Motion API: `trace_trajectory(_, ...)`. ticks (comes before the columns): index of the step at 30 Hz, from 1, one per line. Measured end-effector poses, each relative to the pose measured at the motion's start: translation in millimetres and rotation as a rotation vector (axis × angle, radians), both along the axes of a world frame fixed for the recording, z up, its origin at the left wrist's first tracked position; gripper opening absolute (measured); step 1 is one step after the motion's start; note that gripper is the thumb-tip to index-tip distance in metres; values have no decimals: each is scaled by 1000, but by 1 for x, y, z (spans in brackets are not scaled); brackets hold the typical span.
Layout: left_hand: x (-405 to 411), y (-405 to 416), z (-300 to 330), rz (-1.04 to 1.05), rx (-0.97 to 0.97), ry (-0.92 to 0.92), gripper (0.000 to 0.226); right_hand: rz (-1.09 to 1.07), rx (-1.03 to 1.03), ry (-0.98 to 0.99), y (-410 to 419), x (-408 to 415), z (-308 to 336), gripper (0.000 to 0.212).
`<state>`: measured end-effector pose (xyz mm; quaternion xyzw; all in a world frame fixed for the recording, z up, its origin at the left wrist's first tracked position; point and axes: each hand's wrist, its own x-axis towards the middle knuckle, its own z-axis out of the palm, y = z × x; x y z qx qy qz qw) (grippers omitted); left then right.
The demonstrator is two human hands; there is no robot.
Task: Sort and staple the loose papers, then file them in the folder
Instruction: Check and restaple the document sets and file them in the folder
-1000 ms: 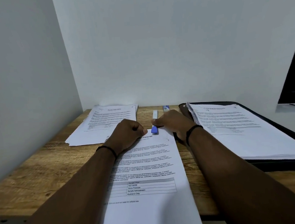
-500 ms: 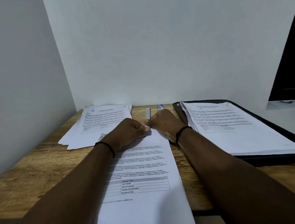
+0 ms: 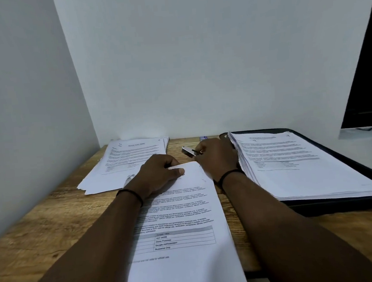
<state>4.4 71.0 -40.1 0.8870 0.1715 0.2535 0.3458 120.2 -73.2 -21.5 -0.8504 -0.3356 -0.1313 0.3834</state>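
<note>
A printed paper set (image 3: 183,230) lies in front of me on the wooden table (image 3: 43,230), running off its near edge. My left hand (image 3: 159,176) grips the set's top left corner, thumb on the top sheet. My right hand (image 3: 217,158) is just past the set's top right corner and holds the stapler (image 3: 189,151), whose silver end sticks out to the left, clear of the paper. The black folder (image 3: 345,201) lies open at the right with a thick stack of filed papers (image 3: 293,163) on it. A loose paper pile (image 3: 126,161) sits at the back left.
A small blue item (image 3: 203,137) lies against the back wall between the pile and the folder. White walls close the table at the left and the back. A dark panel (image 3: 368,70) stands at the far right.
The stapler sat on the set's top edge under both hands. My right hand has now drawn it off the paper toward the back; my left hand stays on the corner.
</note>
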Motion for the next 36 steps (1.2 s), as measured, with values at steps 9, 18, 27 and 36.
trace_trajectory(9,0,-1,-1,32,-8,-13,17,-27,-156,74,-1,6,-1,24)
trace_trajectory(18,-15,-17,30,158,20,-115,22,36,168,127,-25,-15,7,59)
trace_trajectory(27,-30,-55,88,705,492,-464,50,569,413,616,-91,-32,26,11)
trace_trajectory(36,-16,-102,100,-151,-678,-322,58,498,718,488,-160,18,103,29)
